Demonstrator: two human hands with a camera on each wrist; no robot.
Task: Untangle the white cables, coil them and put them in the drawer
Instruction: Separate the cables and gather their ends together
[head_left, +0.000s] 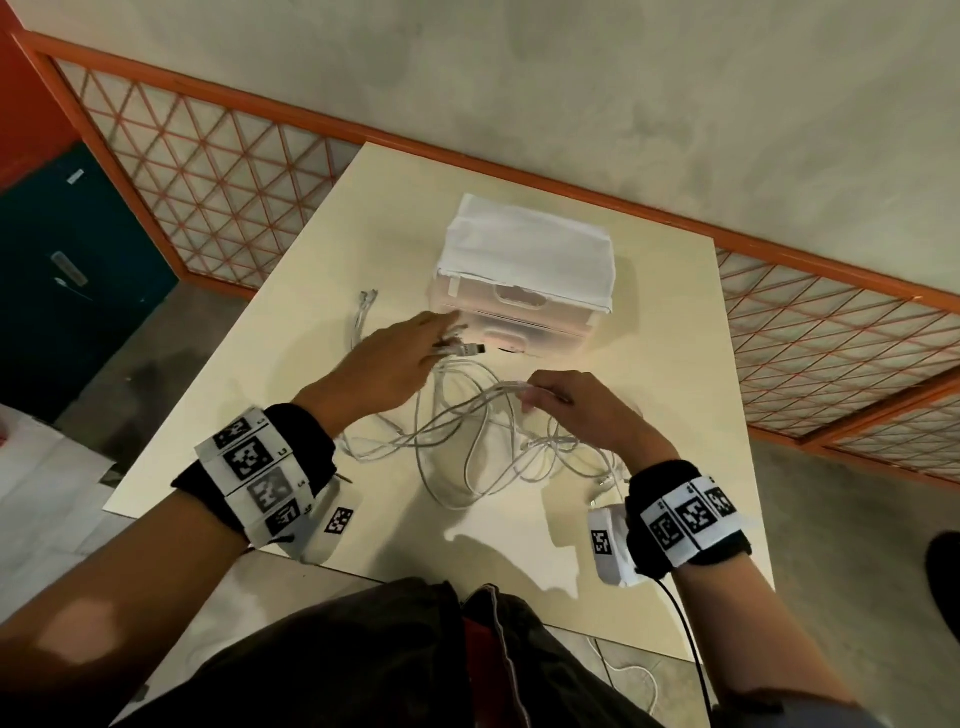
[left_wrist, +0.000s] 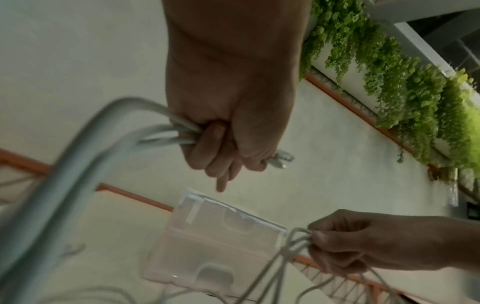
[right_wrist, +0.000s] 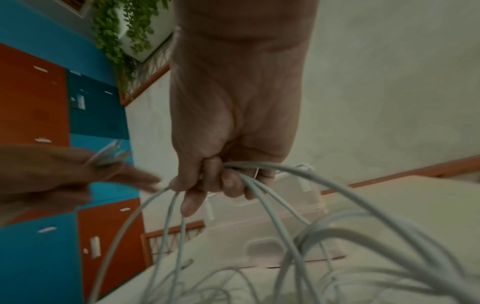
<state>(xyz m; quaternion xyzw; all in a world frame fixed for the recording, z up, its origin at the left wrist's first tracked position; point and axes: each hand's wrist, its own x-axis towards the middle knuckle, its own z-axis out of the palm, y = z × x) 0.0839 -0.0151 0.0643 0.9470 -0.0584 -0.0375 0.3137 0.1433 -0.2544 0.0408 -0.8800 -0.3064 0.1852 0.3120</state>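
Note:
A tangle of white cables lies on the cream table in front of a translucent drawer unit with both drawers closed. My left hand grips a bundle of cable ends, with the plugs sticking out past the fingers. My right hand pinches several cable strands and lifts them off the table. One more white cable lies apart at the left of the drawer unit.
A white cloth covers the top of the drawer unit. An orange lattice railing runs behind the table. Teal and orange cabinets stand at the left. The table's near edge is close to my body.

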